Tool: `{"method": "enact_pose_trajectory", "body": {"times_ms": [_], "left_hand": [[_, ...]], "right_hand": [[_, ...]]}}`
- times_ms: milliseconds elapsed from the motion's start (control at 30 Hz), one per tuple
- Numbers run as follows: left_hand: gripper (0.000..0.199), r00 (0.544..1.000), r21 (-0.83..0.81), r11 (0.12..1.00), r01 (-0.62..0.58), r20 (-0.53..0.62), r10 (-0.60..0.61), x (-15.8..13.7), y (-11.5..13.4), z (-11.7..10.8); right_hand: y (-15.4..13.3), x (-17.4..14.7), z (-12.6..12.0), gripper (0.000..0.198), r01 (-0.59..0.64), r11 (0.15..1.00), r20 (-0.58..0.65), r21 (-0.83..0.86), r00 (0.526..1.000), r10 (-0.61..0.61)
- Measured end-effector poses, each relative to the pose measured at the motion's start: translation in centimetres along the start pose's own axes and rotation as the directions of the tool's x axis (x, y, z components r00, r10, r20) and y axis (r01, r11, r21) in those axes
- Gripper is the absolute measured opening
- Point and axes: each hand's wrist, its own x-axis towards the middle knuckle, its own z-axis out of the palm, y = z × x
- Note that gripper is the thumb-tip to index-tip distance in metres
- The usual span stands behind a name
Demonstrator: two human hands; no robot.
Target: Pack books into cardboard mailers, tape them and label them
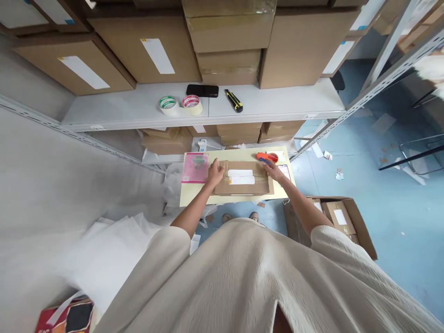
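A closed cardboard box (243,187) with white labels (241,177) on top lies on a pale yellow board. My left hand (215,173) grips its left end with curled fingers. At the far right corner of the box is my right hand (274,171), its fingers closed around a slim blue object (264,161) whose kind I cannot make out. Just beyond those fingers lies an orange tape dispenser (272,157). A phone with a lit screen (285,172) rests beside my right wrist. Left of the box is a pink booklet (195,167).
The yellow tabletop (189,198) stands before a grey shelf (138,102). On the shelf are tape rolls (192,105), a black phone (202,90), a utility knife (234,101) and several large cartons (305,46). An open carton (362,226) of boxes sits at right; white packing sheets (114,249) at left.
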Motion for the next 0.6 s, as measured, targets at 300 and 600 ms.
{"method": "enact_pose_trajectory", "body": {"times_ms": [300,600], "left_hand": [[0.069,0.983,-0.07,0.994,-0.084,-0.172,0.071,-1.2,3.8,-5.2],[0.073,0.931,-0.103,0.979,-0.177,-0.339,0.132,-3.0,4.0,-7.1]], "right_hand": [[-3.3,-1.7,-3.5,0.082,0.034,0.983,-0.165,0.18,0.986,-0.004],[-3.3,-2.6,-3.2,0.075,0.184,0.966,-0.247,0.182,0.959,-0.137]]}}
